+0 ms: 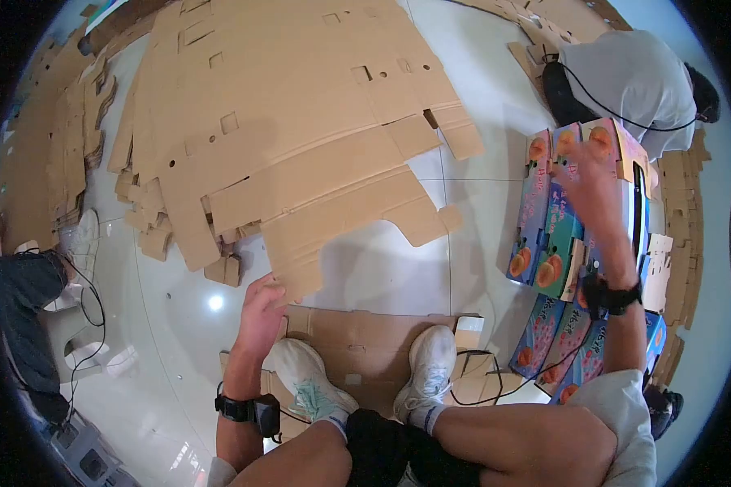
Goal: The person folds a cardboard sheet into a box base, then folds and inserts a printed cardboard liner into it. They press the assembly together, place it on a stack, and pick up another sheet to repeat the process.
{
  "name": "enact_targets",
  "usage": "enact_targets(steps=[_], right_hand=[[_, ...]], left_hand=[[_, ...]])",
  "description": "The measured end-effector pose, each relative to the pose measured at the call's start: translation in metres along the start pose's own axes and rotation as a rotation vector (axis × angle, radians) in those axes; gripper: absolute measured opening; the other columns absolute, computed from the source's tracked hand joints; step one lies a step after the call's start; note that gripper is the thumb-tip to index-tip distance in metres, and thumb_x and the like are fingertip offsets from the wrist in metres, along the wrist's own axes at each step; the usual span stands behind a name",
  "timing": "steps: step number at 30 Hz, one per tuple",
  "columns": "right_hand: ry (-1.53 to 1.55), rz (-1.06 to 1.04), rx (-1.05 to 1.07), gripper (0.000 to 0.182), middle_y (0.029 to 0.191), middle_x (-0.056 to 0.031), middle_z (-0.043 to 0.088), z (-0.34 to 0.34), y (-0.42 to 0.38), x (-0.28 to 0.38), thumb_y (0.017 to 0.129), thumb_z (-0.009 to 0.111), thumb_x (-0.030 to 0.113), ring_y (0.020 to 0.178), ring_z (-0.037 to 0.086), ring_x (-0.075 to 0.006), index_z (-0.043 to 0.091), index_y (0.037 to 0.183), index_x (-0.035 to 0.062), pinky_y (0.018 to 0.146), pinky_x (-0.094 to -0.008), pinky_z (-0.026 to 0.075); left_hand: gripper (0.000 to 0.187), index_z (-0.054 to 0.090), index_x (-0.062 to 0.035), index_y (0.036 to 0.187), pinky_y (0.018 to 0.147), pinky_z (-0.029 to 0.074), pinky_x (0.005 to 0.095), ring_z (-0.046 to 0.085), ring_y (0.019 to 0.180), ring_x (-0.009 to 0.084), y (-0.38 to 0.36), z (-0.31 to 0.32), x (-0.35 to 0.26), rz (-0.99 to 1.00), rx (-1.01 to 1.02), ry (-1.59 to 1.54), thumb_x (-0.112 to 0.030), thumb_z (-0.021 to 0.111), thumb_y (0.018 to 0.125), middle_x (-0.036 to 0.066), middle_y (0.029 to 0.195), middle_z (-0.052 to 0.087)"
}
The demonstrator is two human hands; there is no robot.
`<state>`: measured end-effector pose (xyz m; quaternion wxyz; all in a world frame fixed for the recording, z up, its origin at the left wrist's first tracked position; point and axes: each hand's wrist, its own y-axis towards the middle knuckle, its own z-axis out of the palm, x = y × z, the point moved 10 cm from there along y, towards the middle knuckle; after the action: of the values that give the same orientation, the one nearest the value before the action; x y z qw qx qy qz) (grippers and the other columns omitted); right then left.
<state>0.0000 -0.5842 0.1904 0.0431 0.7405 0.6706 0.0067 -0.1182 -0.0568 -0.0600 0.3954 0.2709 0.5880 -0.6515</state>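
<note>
My left hand (261, 315) pinches the near corner of a flat, die-cut cardboard sheet (345, 219), fingers closed on its edge. This sheet lies on top of a wide pile of flattened brown cardboard (300, 89), with slots and small round holes in it. Out to the right, my right hand (590, 191) reaches over a row of printed boxes (556, 260) in blue, green and pink with round orange pictures. Its fingers are apart and slightly blurred, overlapping the boxes' far ends in this view. A dark band sits on each of my wrists.
My shoes (309, 381) rest on a cardboard piece (357, 341) on the white tiled floor. A black cable (495, 398) runs beside them. A person in a grey shirt (625, 77) crouches at the far right. Another person's leg (28, 284) and more stacked cardboard (36, 162) are at left.
</note>
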Motion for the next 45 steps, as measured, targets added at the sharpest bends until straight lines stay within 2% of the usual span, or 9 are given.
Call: enact_targets(steps=[4, 8, 13, 18, 24, 27, 36, 40, 45], right_hand=[[0.362, -0.327, 0.834, 0.044, 0.112, -0.0172, 0.075, 0.143, -0.031, 0.083, 0.097, 0.072, 0.023, 0.100, 0.074, -0.0315, 0.060, 0.136, 0.0066, 0.086, -0.0416, 0.057], [0.874, -0.172, 0.842, 0.063, 0.118, -0.0233, 0.068, 0.181, -0.040, 0.154, 0.093, 0.070, 0.009, 0.098, 0.071, -0.0416, 0.043, 0.150, 0.0037, 0.090, -0.0448, 0.057], [0.746, -0.547, 0.169, 0.080, 0.141, -0.0268, 0.049, 0.122, -0.032, 0.218, 0.087, 0.073, 0.006, 0.127, 0.056, -0.0454, 0.035, 0.158, 0.0030, 0.105, -0.0464, 0.051], [0.679, -0.722, 0.234, 0.090, 0.146, -0.0243, 0.046, 0.122, -0.026, 0.253, 0.086, 0.076, 0.013, 0.133, 0.051, -0.0440, 0.029, 0.162, 0.0014, 0.112, -0.0479, 0.047], [0.606, -0.868, 0.244, 0.087, 0.143, -0.0228, 0.051, 0.117, -0.034, 0.265, 0.085, 0.076, 0.016, 0.131, 0.054, -0.0417, 0.034, 0.160, 0.0020, 0.113, -0.0467, 0.047], [0.597, -0.900, 0.296, 0.083, 0.142, -0.0221, 0.053, 0.122, -0.052, 0.264, 0.084, 0.076, 0.016, 0.132, 0.054, -0.0409, 0.040, 0.157, 0.0012, 0.113, -0.0457, 0.047], [0.401, -0.590, 0.082, 0.088, 0.155, -0.0227, 0.045, 0.164, -0.066, 0.155, 0.076, 0.070, -0.005, 0.140, 0.049, -0.0420, 0.046, 0.157, 0.0185, 0.118, -0.0485, 0.045], [0.235, -0.487, 0.440, 0.096, 0.161, -0.0203, 0.037, 0.199, -0.064, 0.095, 0.075, 0.067, -0.012, 0.130, 0.058, -0.0428, 0.047, 0.155, 0.0370, 0.109, -0.0487, 0.054], [0.295, -0.383, 0.366, 0.085, 0.154, -0.0192, 0.043, 0.184, -0.036, 0.082, 0.083, 0.069, -0.004, 0.123, 0.063, -0.0403, 0.044, 0.158, 0.0282, 0.102, -0.0468, 0.058]], left_hand=[[0.044, 0.062, 0.0039, 0.124, 0.097, 0.054, 0.0407, 0.064, 0.116, 0.0272, -0.021, 0.001, -0.026, -0.177, 0.053, -0.334, -0.009, 0.073, 0.083, 0.014, 0.117, 0.069], [0.043, 0.064, 0.0042, 0.122, 0.108, 0.047, 0.0393, 0.058, 0.127, 0.0266, -0.043, -0.026, -0.002, -0.315, 0.468, -0.242, -0.008, 0.073, 0.082, 0.015, 0.127, 0.066], [0.064, 0.059, 0.0077, 0.141, 0.120, 0.032, 0.0366, 0.049, 0.141, 0.0267, -0.078, -0.004, -0.028, -0.391, 0.820, 0.004, -0.016, 0.072, 0.084, 0.017, 0.143, 0.061], [0.078, 0.038, 0.0020, 0.159, 0.118, 0.035, 0.0390, 0.047, 0.143, 0.0256, -0.034, -0.030, -0.044, -0.239, 0.324, -0.033, -0.018, 0.067, 0.090, 0.016, 0.152, 0.053], [0.060, 0.049, -0.0035, 0.152, 0.112, 0.043, 0.0410, 0.052, 0.136, 0.0309, -0.001, -0.046, -0.084, 0.412, -0.342, 0.806, -0.015, 0.065, 0.095, 0.021, 0.136, 0.060], [0.060, 0.053, -0.0045, 0.149, 0.114, 0.043, 0.0435, 0.051, 0.138, 0.0351, -0.025, 0.009, -0.125, 0.771, -0.228, 1.055, -0.014, 0.067, 0.092, 0.019, 0.137, 0.061], [0.062, 0.061, -0.0069, 0.144, 0.124, 0.034, 0.0474, 0.041, 0.152, 0.0396, -0.003, 0.014, -0.099, 0.516, 0.012, 0.804, -0.033, 0.073, 0.089, 0.015, 0.147, 0.062], [0.064, 0.061, -0.0093, 0.147, 0.123, 0.035, 0.0469, 0.042, 0.152, 0.0374, 0.001, 0.015, -0.098, 0.527, 0.036, 0.823, -0.036, 0.073, 0.089, 0.015, 0.152, 0.059], [0.067, 0.062, -0.0115, 0.148, 0.123, 0.036, 0.0468, 0.043, 0.152, 0.0357, 0.013, -0.002, -0.088, 0.449, 0.012, 0.836, -0.038, 0.075, 0.088, 0.020, 0.155, 0.056]])
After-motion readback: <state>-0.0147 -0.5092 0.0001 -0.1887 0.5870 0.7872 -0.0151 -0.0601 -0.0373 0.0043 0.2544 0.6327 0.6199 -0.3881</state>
